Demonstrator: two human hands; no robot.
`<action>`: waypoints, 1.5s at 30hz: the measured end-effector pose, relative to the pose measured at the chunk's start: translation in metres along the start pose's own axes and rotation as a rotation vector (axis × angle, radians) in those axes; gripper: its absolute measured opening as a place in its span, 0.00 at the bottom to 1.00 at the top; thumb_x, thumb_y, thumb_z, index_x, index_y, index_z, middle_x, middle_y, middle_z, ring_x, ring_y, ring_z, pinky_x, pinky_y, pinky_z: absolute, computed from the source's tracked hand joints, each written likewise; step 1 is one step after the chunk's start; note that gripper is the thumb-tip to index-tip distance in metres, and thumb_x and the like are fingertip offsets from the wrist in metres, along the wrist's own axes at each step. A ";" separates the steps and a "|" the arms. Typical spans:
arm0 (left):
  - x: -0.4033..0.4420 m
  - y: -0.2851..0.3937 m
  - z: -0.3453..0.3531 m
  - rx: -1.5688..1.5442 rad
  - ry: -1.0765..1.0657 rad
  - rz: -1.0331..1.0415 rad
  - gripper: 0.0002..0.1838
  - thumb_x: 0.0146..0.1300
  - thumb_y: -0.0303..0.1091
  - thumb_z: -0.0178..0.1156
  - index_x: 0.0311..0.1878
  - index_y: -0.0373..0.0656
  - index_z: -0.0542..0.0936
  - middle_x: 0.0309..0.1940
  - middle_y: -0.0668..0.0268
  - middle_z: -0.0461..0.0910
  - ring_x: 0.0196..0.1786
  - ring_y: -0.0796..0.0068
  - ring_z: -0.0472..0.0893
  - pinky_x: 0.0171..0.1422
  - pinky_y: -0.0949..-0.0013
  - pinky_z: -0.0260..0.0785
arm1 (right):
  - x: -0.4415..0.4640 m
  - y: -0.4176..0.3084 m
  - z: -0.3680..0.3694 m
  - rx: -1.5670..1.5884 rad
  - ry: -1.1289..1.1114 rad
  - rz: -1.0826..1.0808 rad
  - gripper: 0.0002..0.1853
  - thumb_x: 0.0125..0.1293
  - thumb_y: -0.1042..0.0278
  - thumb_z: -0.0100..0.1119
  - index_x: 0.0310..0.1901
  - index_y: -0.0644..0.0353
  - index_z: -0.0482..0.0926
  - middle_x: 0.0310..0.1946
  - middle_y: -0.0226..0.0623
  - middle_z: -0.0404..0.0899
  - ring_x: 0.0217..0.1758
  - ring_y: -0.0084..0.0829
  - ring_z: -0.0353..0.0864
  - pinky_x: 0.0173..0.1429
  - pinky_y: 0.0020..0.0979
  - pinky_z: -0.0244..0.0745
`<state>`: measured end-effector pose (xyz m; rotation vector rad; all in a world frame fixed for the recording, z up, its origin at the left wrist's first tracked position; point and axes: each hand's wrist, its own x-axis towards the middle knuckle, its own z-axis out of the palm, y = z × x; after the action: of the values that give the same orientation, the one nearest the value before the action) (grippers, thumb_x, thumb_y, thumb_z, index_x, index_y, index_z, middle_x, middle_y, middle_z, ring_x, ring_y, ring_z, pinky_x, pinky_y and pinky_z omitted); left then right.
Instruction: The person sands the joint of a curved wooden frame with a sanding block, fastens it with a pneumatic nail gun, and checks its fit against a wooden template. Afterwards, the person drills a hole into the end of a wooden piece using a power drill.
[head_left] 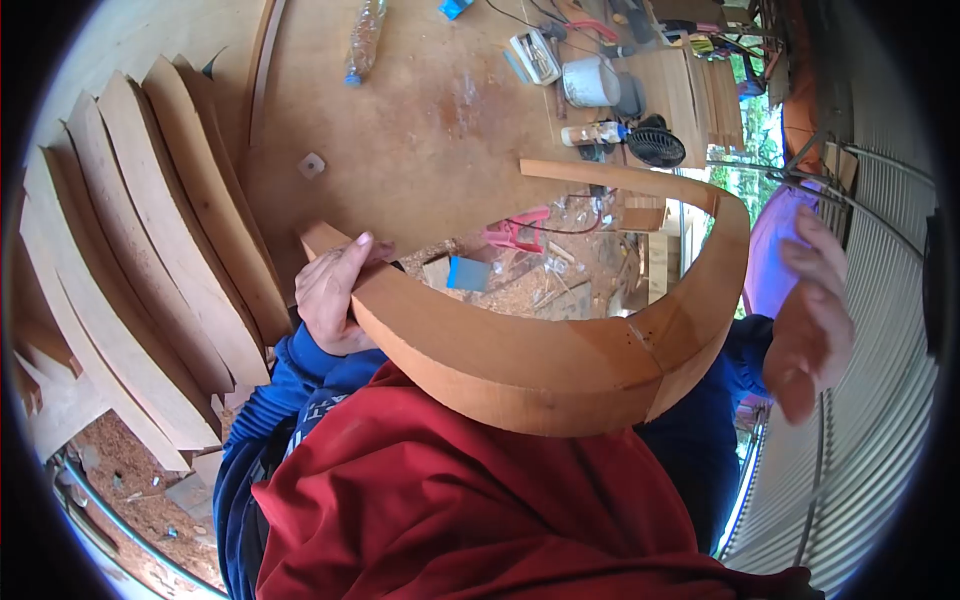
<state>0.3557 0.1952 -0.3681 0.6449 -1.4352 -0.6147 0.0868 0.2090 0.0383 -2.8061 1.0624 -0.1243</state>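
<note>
A large curved wooden piece (520, 345) spans in front of my red shirt, its wide middle close to my body and its ends pointing away. A seam with small dark dots crosses it right of centre. My left hand (335, 292) is wrapped round its left end, thumb on top. Off to the right, my right hand (808, 315) is raised apart from the wood, slightly blurred, with fingers and thumb spread and nothing visible in it.
Several curved boards (165, 220) are lined up at the left. On the worktable (420, 130) lie a plastic bottle (366, 40), a white bucket (591, 81) and a small black fan (655, 146). Beyond the wood, a pink object (517, 232) and a blue block (468, 273) sit among shavings. Corrugated metal (880, 400) flanks my right.
</note>
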 end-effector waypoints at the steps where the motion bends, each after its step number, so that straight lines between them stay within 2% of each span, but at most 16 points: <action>1: 0.002 -0.003 0.001 0.004 -0.005 0.015 0.38 0.51 0.44 0.75 0.61 0.28 0.76 0.33 0.50 0.86 0.34 0.56 0.88 0.41 0.63 0.80 | -0.005 0.005 0.010 -0.054 0.275 -0.003 0.44 0.72 0.27 0.37 0.74 0.60 0.61 0.65 0.60 0.72 0.71 0.61 0.67 0.76 0.64 0.55; 4: 0.002 -0.006 0.007 0.024 0.032 -0.008 0.36 0.51 0.43 0.75 0.59 0.29 0.77 0.33 0.52 0.86 0.34 0.57 0.87 0.40 0.64 0.79 | -0.004 0.015 0.042 -0.226 1.198 0.138 0.35 0.76 0.39 0.48 0.70 0.61 0.62 0.67 0.61 0.67 0.68 0.59 0.71 0.74 0.61 0.63; 11: 0.007 -0.011 0.008 0.056 0.072 -0.012 0.32 0.54 0.43 0.73 0.56 0.31 0.78 0.31 0.53 0.86 0.32 0.59 0.87 0.39 0.64 0.79 | -0.216 0.153 0.167 0.183 1.986 0.784 0.32 0.75 0.50 0.55 0.71 0.59 0.58 0.70 0.54 0.63 0.65 0.48 0.74 0.71 0.50 0.68; 14: 0.008 -0.008 0.009 0.150 0.093 -0.078 0.30 0.57 0.44 0.72 0.57 0.32 0.78 0.31 0.54 0.86 0.32 0.61 0.87 0.39 0.65 0.79 | -0.255 0.203 0.309 0.634 1.809 1.275 0.32 0.73 0.52 0.58 0.70 0.59 0.59 0.67 0.50 0.66 0.63 0.44 0.75 0.66 0.48 0.72; 17: -0.001 -0.012 0.016 0.154 0.149 -0.222 0.27 0.61 0.39 0.69 0.59 0.34 0.77 0.31 0.55 0.87 0.32 0.62 0.88 0.41 0.66 0.80 | -0.229 0.219 0.442 1.073 1.308 1.554 0.32 0.72 0.54 0.61 0.70 0.58 0.60 0.65 0.47 0.69 0.61 0.41 0.76 0.62 0.47 0.76; 18: -0.018 -0.014 0.017 0.049 0.209 -0.440 0.30 0.63 0.39 0.68 0.65 0.36 0.73 0.45 0.53 0.86 0.46 0.64 0.87 0.52 0.65 0.80 | -0.217 0.220 0.472 1.169 1.160 1.580 0.33 0.71 0.55 0.62 0.70 0.58 0.60 0.64 0.46 0.70 0.61 0.39 0.77 0.60 0.46 0.77; 21: -0.077 -0.054 -0.013 0.311 0.157 -0.301 0.34 0.72 0.51 0.56 0.74 0.42 0.63 0.65 0.52 0.73 0.64 0.56 0.76 0.66 0.55 0.73 | -0.193 0.218 0.527 1.322 0.983 1.562 0.33 0.70 0.57 0.64 0.70 0.57 0.61 0.61 0.43 0.73 0.59 0.35 0.78 0.55 0.45 0.81; 25: -0.018 -0.001 -0.025 0.059 0.533 -0.336 0.46 0.67 0.64 0.56 0.77 0.38 0.59 0.72 0.53 0.66 0.72 0.56 0.70 0.75 0.52 0.65 | -0.214 0.229 0.578 1.354 0.984 1.451 0.29 0.66 0.68 0.64 0.66 0.63 0.63 0.54 0.41 0.79 0.48 0.36 0.84 0.56 0.36 0.79; 28: 0.072 0.094 -0.013 0.101 0.276 -0.192 0.60 0.53 0.76 0.64 0.72 0.31 0.64 0.63 0.52 0.75 0.65 0.60 0.75 0.70 0.58 0.67 | -0.265 0.243 0.564 1.495 0.559 1.411 0.36 0.64 0.70 0.64 0.71 0.61 0.57 0.60 0.48 0.74 0.60 0.36 0.78 0.54 0.41 0.81; 29: 0.075 0.102 -0.043 0.226 0.137 -0.199 0.61 0.50 0.78 0.64 0.69 0.28 0.67 0.58 0.53 0.78 0.62 0.62 0.77 0.68 0.60 0.68 | -0.291 0.259 0.567 1.209 0.465 1.319 0.40 0.62 0.72 0.64 0.72 0.63 0.54 0.61 0.49 0.74 0.62 0.40 0.77 0.58 0.40 0.79; 32: 0.102 0.144 -0.053 0.247 -0.145 -0.323 0.54 0.44 0.69 0.76 0.60 0.26 0.76 0.51 0.58 0.81 0.55 0.68 0.80 0.63 0.66 0.67 | -0.350 0.310 0.521 0.818 0.633 1.104 0.50 0.59 0.77 0.66 0.77 0.66 0.44 0.71 0.52 0.65 0.71 0.49 0.70 0.71 0.40 0.69; 34: 0.111 0.157 -0.056 0.375 -0.204 -0.331 0.53 0.46 0.63 0.79 0.63 0.27 0.74 0.55 0.57 0.81 0.60 0.67 0.78 0.68 0.64 0.64 | -0.324 0.302 0.407 1.100 0.942 1.082 0.57 0.57 0.76 0.71 0.80 0.59 0.39 0.79 0.52 0.49 0.81 0.47 0.54 0.80 0.43 0.54; 36: 0.116 0.162 -0.045 0.305 -0.138 -0.312 0.50 0.47 0.54 0.81 0.66 0.29 0.72 0.58 0.57 0.80 0.64 0.64 0.76 0.73 0.62 0.62 | -0.287 0.282 0.308 1.019 0.948 0.795 0.58 0.56 0.75 0.72 0.80 0.58 0.39 0.79 0.52 0.50 0.82 0.45 0.49 0.82 0.42 0.47; 39: 0.124 0.165 -0.041 0.126 -0.143 -0.171 0.44 0.49 0.37 0.80 0.68 0.37 0.71 0.69 0.54 0.72 0.74 0.56 0.68 0.78 0.54 0.58 | -0.266 0.307 0.287 1.093 0.831 0.446 0.59 0.55 0.75 0.74 0.80 0.58 0.40 0.78 0.51 0.52 0.81 0.41 0.51 0.83 0.41 0.45; 44: 0.116 0.170 0.002 -0.071 -0.013 -0.173 0.56 0.47 0.44 0.80 0.77 0.39 0.61 0.77 0.53 0.57 0.78 0.53 0.62 0.80 0.49 0.56 | -0.247 0.335 0.342 1.139 0.689 0.425 0.55 0.55 0.73 0.76 0.79 0.59 0.47 0.74 0.48 0.62 0.78 0.40 0.59 0.80 0.40 0.53; 45: 0.093 0.149 -0.008 0.074 0.038 -0.331 0.50 0.46 0.43 0.80 0.72 0.38 0.67 0.68 0.55 0.66 0.67 0.58 0.69 0.72 0.54 0.62 | -0.236 0.334 0.358 1.153 0.720 0.436 0.54 0.55 0.73 0.77 0.78 0.60 0.49 0.72 0.48 0.65 0.77 0.39 0.62 0.79 0.39 0.57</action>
<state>0.3675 0.2308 -0.1967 0.9584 -1.3305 -0.8047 -0.2624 0.1532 -0.3744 -1.4522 1.1302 -1.2729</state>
